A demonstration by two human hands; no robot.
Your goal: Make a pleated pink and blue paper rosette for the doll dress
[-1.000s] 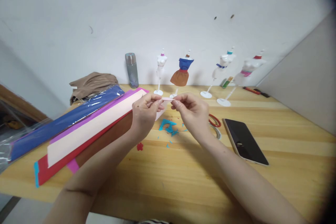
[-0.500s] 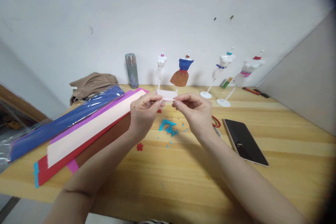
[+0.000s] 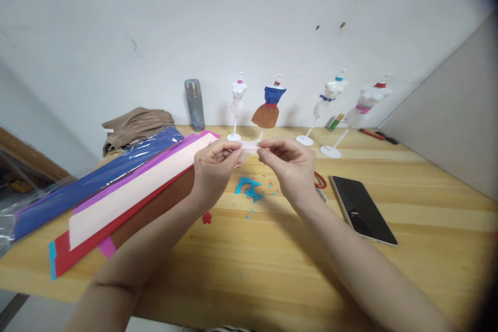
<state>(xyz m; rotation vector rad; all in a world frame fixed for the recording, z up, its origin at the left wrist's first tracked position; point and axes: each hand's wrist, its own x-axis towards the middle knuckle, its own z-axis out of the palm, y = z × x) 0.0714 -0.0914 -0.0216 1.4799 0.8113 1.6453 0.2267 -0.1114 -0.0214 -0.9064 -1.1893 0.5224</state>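
Observation:
A small pale pink piece of paper (image 3: 250, 147) is stretched between my two hands above the middle of the table. Thumb and fingers of my left hand (image 3: 218, 163) pinch its left end. Its right end is pinched the same way by my right hand (image 3: 290, 166). The fingertips cover both ends of the paper. Below the hands lie torn blue paper scraps (image 3: 249, 187) and a small red flower-shaped cutout (image 3: 207, 218). Red-handled scissors (image 3: 321, 180) are partly hidden behind my right wrist.
Long coloured paper sheets (image 3: 136, 192) and a plastic-wrapped blue pack (image 3: 97, 181) cover the left side. Several small mannequins, one in a blue and brown dress (image 3: 268, 109), stand at the back near a flask (image 3: 195, 106). A phone (image 3: 363, 210) lies right.
The pink paper now shows as a narrower strip, its upper part no longer standing up between my fingers. Both hands stay nearly in place.

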